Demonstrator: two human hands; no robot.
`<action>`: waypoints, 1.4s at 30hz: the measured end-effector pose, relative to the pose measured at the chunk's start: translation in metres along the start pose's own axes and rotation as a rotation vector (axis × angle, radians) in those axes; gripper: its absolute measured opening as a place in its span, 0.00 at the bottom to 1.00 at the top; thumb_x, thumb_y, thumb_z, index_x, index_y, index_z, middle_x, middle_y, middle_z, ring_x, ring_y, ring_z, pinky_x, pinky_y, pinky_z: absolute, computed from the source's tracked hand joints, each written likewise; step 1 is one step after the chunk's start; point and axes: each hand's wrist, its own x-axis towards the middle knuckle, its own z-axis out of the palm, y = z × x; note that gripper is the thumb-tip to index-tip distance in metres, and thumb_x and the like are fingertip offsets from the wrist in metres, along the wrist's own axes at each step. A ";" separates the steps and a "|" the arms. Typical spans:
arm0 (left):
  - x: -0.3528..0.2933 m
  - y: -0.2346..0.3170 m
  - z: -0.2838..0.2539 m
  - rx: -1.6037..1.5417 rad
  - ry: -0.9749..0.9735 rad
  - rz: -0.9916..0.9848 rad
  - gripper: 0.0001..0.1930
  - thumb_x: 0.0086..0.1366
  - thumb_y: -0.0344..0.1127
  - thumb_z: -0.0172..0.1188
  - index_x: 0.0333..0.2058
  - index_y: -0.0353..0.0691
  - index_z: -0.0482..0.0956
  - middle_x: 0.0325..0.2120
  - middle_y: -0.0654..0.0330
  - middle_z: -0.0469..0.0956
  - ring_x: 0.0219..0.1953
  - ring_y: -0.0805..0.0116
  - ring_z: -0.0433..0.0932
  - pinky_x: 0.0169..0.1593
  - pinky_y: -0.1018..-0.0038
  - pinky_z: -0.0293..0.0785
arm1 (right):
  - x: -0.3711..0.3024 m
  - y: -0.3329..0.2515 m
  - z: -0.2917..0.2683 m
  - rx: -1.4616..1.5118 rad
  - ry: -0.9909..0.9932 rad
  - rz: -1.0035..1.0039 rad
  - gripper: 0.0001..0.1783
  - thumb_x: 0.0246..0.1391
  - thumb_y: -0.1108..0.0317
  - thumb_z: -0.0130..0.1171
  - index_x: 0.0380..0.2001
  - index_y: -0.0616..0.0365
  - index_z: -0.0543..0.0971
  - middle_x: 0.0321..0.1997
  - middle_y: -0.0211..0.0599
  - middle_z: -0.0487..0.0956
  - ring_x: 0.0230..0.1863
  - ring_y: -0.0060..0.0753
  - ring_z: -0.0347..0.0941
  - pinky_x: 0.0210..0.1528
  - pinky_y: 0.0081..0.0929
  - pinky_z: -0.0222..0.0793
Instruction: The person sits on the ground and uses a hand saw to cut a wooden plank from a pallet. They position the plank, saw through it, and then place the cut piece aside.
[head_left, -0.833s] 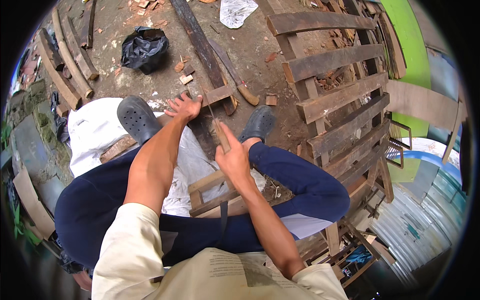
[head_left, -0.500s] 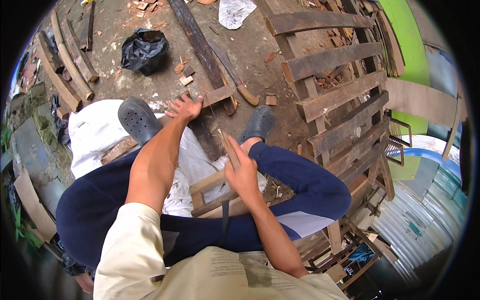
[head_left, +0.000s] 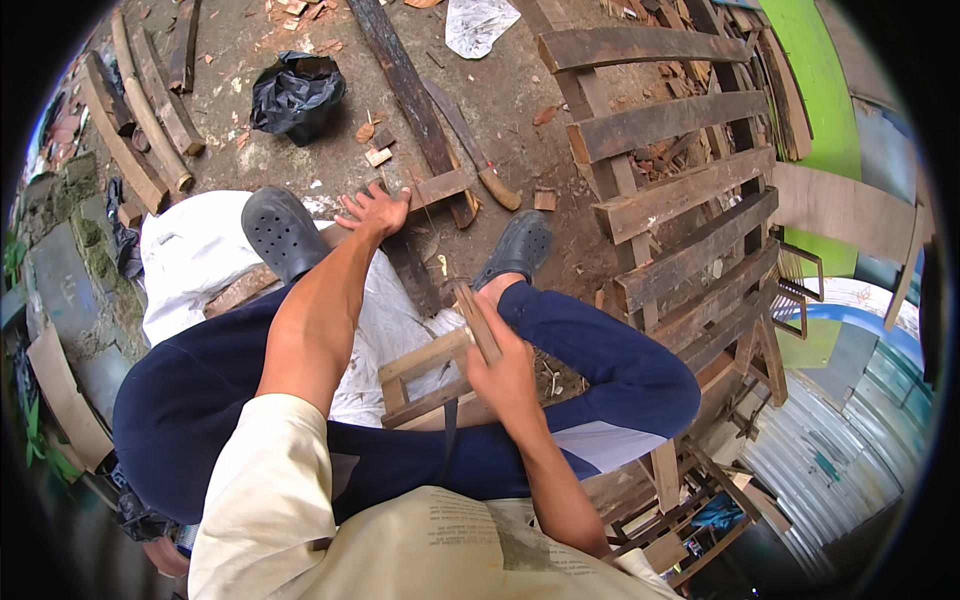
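My left hand [head_left: 374,210] lies with spread fingers across a short brown plank [head_left: 440,187], pressing on it. The plank's right end rests over a long dark beam [head_left: 410,90] on the ground. My right hand [head_left: 505,372] is wrapped round the wooden handle [head_left: 477,318] of a tool, held low between my legs. Its working end is seen nearly edge-on and I cannot make out its kind. A machete [head_left: 462,130] with a wooden grip lies right of the beam. Under my hands is a small wooden frame [head_left: 425,362] on white sacking [head_left: 370,335].
A slatted pallet [head_left: 670,125] stands along the right. A black plastic bag [head_left: 297,98] sits ahead, near wood scraps [head_left: 378,155]. Loose timbers [head_left: 150,115] lie at the far left. My grey clogs [head_left: 280,232] flank the plank. Metal sheeting [head_left: 850,440] is at lower right.
My right hand has drawn the wooden-handled tool back toward me and slightly right, away from the plank. My left hand stays on the plank, fingers spread a little wider.
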 end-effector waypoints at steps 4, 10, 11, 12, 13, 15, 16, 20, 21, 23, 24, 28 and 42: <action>-0.005 -0.001 -0.003 0.004 -0.002 0.002 0.48 0.66 0.72 0.46 0.74 0.47 0.50 0.76 0.43 0.45 0.79 0.42 0.27 0.71 0.32 0.20 | -0.027 -0.006 -0.017 0.048 0.002 -0.033 0.33 0.52 0.78 0.56 0.65 0.59 0.73 0.53 0.62 0.81 0.55 0.53 0.82 0.56 0.31 0.74; -0.004 0.016 0.003 0.016 -0.047 0.040 0.46 0.68 0.71 0.45 0.75 0.48 0.50 0.76 0.44 0.43 0.78 0.42 0.23 0.71 0.31 0.17 | 0.037 0.011 0.008 -0.001 0.031 -0.013 0.35 0.49 0.78 0.56 0.64 0.58 0.74 0.46 0.66 0.82 0.47 0.68 0.79 0.50 0.45 0.75; 0.002 0.005 0.000 0.020 -0.033 0.016 0.46 0.68 0.71 0.45 0.75 0.48 0.50 0.76 0.44 0.43 0.78 0.42 0.23 0.71 0.31 0.18 | 0.015 0.000 0.002 0.005 -0.033 0.036 0.35 0.49 0.77 0.56 0.65 0.56 0.73 0.47 0.68 0.81 0.49 0.68 0.78 0.52 0.46 0.74; 0.003 -0.003 -0.003 0.025 -0.025 -0.003 0.46 0.67 0.71 0.45 0.75 0.48 0.50 0.76 0.44 0.43 0.78 0.42 0.23 0.71 0.31 0.18 | -0.007 -0.006 -0.007 0.006 -0.030 -0.030 0.35 0.49 0.77 0.56 0.65 0.55 0.73 0.47 0.68 0.81 0.49 0.67 0.78 0.52 0.46 0.74; 0.000 0.000 -0.003 0.031 -0.027 -0.004 0.46 0.68 0.71 0.45 0.74 0.48 0.50 0.76 0.44 0.43 0.78 0.42 0.24 0.70 0.30 0.18 | -0.029 -0.009 -0.018 -0.001 -0.006 -0.087 0.36 0.49 0.78 0.56 0.66 0.55 0.73 0.47 0.68 0.81 0.49 0.67 0.78 0.52 0.46 0.74; 0.000 -0.001 -0.007 0.026 -0.002 0.002 0.47 0.67 0.73 0.44 0.75 0.47 0.50 0.76 0.44 0.44 0.78 0.42 0.26 0.71 0.30 0.20 | -0.026 -0.009 -0.018 -0.020 -0.001 -0.112 0.35 0.51 0.78 0.55 0.65 0.55 0.73 0.48 0.67 0.81 0.52 0.63 0.79 0.53 0.42 0.74; -0.005 0.000 -0.003 0.031 0.001 0.014 0.48 0.67 0.73 0.44 0.75 0.47 0.49 0.76 0.43 0.44 0.79 0.42 0.28 0.71 0.31 0.21 | -0.008 -0.002 -0.010 -0.035 -0.008 -0.067 0.34 0.52 0.78 0.54 0.65 0.57 0.74 0.49 0.65 0.81 0.54 0.59 0.80 0.55 0.38 0.74; -0.002 0.012 0.005 0.020 -0.044 0.032 0.46 0.68 0.71 0.45 0.74 0.48 0.50 0.76 0.45 0.43 0.78 0.42 0.24 0.70 0.30 0.17 | 0.060 0.002 0.012 0.032 -0.011 0.094 0.32 0.52 0.79 0.53 0.64 0.60 0.74 0.51 0.62 0.82 0.58 0.49 0.80 0.57 0.33 0.74; -0.005 0.010 0.011 0.025 -0.047 0.024 0.46 0.68 0.71 0.45 0.74 0.48 0.51 0.76 0.45 0.43 0.78 0.42 0.24 0.70 0.30 0.17 | 0.039 -0.001 0.002 -0.031 -0.035 0.137 0.32 0.52 0.78 0.54 0.64 0.60 0.74 0.52 0.62 0.82 0.56 0.46 0.82 0.56 0.33 0.74; 0.001 -0.004 0.001 0.018 -0.026 -0.009 0.46 0.67 0.71 0.45 0.74 0.47 0.51 0.76 0.44 0.43 0.78 0.42 0.24 0.70 0.30 0.17 | -0.015 -0.002 -0.014 -0.019 -0.010 -0.040 0.32 0.52 0.77 0.56 0.64 0.58 0.75 0.52 0.63 0.82 0.54 0.49 0.82 0.55 0.33 0.74; 0.000 -0.002 -0.003 0.013 -0.008 -0.008 0.46 0.68 0.71 0.45 0.74 0.47 0.51 0.76 0.44 0.43 0.78 0.42 0.24 0.70 0.30 0.17 | -0.028 -0.004 -0.022 -0.018 0.017 -0.126 0.32 0.52 0.77 0.56 0.64 0.57 0.75 0.51 0.64 0.82 0.53 0.50 0.83 0.54 0.33 0.74; 0.000 -0.005 0.002 0.026 -0.014 0.011 0.46 0.68 0.71 0.45 0.74 0.47 0.50 0.76 0.44 0.42 0.78 0.42 0.24 0.70 0.30 0.17 | 0.009 -0.016 -0.016 -0.019 -0.032 0.042 0.32 0.52 0.76 0.56 0.63 0.57 0.75 0.51 0.64 0.81 0.53 0.55 0.82 0.54 0.33 0.74; -0.007 -0.013 0.027 -0.056 0.346 0.422 0.43 0.72 0.63 0.42 0.74 0.37 0.48 0.77 0.45 0.41 0.79 0.41 0.33 0.73 0.35 0.22 | -0.099 -0.025 -0.098 0.144 0.189 0.113 0.29 0.56 0.78 0.61 0.64 0.63 0.75 0.50 0.48 0.85 0.47 0.32 0.81 0.51 0.27 0.74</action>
